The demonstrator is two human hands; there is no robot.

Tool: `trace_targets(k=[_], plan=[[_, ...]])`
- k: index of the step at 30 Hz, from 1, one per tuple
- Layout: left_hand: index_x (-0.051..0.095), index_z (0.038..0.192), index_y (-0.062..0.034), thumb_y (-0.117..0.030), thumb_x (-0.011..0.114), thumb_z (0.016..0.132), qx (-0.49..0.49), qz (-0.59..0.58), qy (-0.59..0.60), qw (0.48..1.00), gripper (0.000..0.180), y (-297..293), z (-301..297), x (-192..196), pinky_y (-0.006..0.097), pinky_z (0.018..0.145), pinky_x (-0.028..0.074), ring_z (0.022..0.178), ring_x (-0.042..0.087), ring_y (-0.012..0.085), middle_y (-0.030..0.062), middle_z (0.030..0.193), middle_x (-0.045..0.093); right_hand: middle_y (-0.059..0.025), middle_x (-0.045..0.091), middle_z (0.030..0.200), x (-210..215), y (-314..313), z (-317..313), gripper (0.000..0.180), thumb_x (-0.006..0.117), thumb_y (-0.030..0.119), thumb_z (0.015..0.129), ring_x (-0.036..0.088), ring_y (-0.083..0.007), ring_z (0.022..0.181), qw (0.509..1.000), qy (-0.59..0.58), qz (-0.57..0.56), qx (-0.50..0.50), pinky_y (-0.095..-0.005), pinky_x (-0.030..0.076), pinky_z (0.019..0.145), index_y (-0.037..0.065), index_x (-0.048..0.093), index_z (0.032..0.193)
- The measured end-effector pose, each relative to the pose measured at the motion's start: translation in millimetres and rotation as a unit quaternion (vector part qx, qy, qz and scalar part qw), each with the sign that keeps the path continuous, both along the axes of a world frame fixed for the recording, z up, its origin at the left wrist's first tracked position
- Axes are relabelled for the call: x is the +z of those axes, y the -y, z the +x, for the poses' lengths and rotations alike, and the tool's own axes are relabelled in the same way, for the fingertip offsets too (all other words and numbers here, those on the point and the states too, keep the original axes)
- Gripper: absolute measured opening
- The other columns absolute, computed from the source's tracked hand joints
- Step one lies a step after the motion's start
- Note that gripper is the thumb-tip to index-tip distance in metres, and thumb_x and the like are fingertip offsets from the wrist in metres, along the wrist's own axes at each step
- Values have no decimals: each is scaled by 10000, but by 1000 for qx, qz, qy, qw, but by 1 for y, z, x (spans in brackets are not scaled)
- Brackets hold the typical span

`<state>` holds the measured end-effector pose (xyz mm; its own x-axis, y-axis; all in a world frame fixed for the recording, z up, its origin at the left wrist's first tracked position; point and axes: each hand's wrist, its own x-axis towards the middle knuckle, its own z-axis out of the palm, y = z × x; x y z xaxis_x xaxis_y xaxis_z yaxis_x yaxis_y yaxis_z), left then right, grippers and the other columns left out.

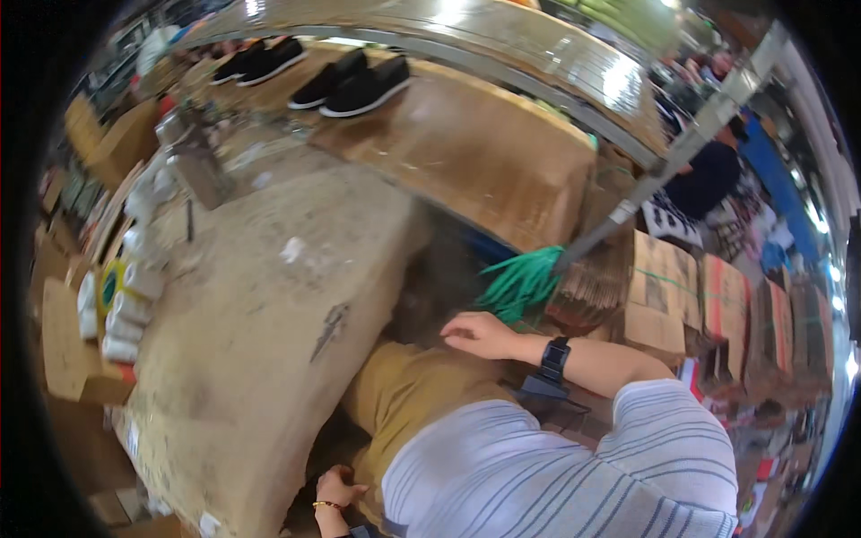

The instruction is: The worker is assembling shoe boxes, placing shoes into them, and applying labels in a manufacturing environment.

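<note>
Curling left hand (pixel 335 487): beside tan trousers (pixel 417 381), thumb inward, grip I cannot tell
Right hand (pixel 482 337): forearm angled left, fingers loosely bent, unclenched
Green strips (pixel 520 285): one bunch, just beyond right hand
Black shoes (pixel 369 86): four, on brown board (pixel 466 134)

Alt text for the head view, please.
A person's right hand, with a black wristband, is near green strips; their left hand is low beside their mustard trousers. Left of them is a stained worktable with white rolls by its left edge; beyond, black white-soled shoes sit on a brown shelf.
</note>
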<state>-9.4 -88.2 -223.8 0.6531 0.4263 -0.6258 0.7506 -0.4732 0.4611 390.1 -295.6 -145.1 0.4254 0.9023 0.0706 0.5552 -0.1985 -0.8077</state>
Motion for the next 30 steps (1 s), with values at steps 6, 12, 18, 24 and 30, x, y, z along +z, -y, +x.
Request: trace_targets(k=[6, 12, 18, 24, 30], plan=[[706, 809, -46, -249, 773, 625, -67, -19, -82, 994, 283, -11, 30, 4, 343, 731, 515, 786, 667, 242, 128, 795, 685, -93, 589, 713, 50, 98, 1, 70, 653, 132, 755, 579, -255, 641, 976, 206, 48, -58, -335, 464, 569, 66, 655, 778], [662, 869, 21, -21, 685, 719, -39, -380, -34, 924, 157, 6, 18, 42, 278, 636, 489, 674, 611, 174, 72, 709, 650, -92, 516, 574, 115, 155, 62, 159, 656, 56, 736, 526, -252, 537, 850, 406, 109, -316, -327, 406, 490, 47, 561, 609], [679, 857, 13, -2, 689, 705, 13, -140, 54, 989, 153, 15, 38, 52, 280, 592, 501, 634, 612, 122, 70, 681, 661, -185, 600, 889, 84, 243, 247, 500, 707, 414, 755, 579, -305, 835, 781, 303, 20, -546, -391, 459, 709, 17, 588, 1035], [621, 949, -10, -19, 727, 644, 83, -35, 188, 978, 322, 8, 45, 85, 279, 634, 493, 675, 607, 160, 82, 745, 634, -238, 476, 1285, 79, 236, 255, 1011, 747, 552, 649, 495, -311, 1159, 795, 18, -184, -578, -381, 407, 941, 54, 286, 1399], [597, 1039, 10, -7, 717, 658, 47, -19, 180, 982, 400, 7, 49, 104, 300, 702, 489, 744, 608, 175, 90, 801, 629, -153, 446, 1334, 91, 316, 293, 897, 631, 397, 791, 439, -291, 1210, 834, -316, -21, -452, -398, 336, 993, 30, 144, 1447]])
